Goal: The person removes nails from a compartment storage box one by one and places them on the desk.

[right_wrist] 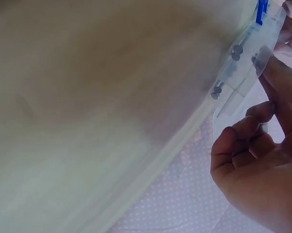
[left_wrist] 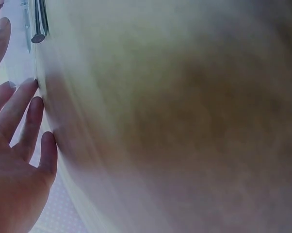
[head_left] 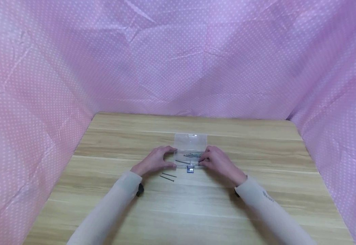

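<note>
A clear plastic box (head_left: 182, 164) lies with its lid (head_left: 191, 142) flipped back and a blue latch (head_left: 190, 169) at its front. Several metal nails (head_left: 193, 155) lie in it, with another nail (head_left: 182, 162) nearer the front. My left hand (head_left: 157, 158) curves about the box's left end, thumb and fingers spread apart at its corners. At the right end, my right hand (head_left: 217, 160) has thumb and forefinger together over the front right corner, pinching a nail whose dark head (right_wrist: 256, 59) shows by the thumb. The other fingers (right_wrist: 223, 150) of that hand are curled.
Two loose nails (head_left: 167, 177) lie on the wooden table (head_left: 178, 211), front left of the box, near the left wrist. Pink dotted cloth (head_left: 184, 68) surrounds the table at the back and both sides.
</note>
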A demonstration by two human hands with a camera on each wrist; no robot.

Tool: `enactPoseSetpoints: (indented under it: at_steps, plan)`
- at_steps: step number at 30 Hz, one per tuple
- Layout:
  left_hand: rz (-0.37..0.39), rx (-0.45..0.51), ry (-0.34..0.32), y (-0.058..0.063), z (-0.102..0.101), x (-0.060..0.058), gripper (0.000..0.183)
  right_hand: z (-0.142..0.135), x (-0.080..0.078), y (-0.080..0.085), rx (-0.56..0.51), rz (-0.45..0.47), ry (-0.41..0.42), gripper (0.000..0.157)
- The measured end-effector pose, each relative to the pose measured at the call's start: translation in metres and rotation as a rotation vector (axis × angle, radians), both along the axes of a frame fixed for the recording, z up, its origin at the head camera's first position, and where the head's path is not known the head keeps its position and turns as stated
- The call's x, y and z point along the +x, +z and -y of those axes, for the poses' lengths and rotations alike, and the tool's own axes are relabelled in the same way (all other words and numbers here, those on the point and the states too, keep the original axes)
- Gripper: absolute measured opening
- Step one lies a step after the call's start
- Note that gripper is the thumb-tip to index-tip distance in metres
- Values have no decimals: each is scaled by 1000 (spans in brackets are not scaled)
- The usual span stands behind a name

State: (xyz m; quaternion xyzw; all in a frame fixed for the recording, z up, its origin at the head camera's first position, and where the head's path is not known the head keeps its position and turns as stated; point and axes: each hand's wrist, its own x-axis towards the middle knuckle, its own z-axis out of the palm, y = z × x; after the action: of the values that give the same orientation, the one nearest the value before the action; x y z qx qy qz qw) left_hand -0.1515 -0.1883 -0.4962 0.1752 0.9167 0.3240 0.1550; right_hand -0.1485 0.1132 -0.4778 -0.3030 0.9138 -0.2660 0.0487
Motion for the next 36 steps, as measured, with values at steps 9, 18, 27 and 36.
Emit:
enactPoseSetpoints:
  at_steps: [9, 18, 27, 36]
  plan:
    - [13, -13, 1, -2, -6, -1, 74, -4, -11, -2, 59, 40, 69, 8]
    - [11, -5, -3, 1, -6, 4, 72, -3, -10, -5, 53, -51, 162, 8]
    - [0, -25, -11, 5, -4, 1, 72, 2, -5, 1, 145, -158, 183, 5]
    - [-13, -26, -10, 3, -8, -2, 72, -5, -6, -1, 153, -206, 191, 5]
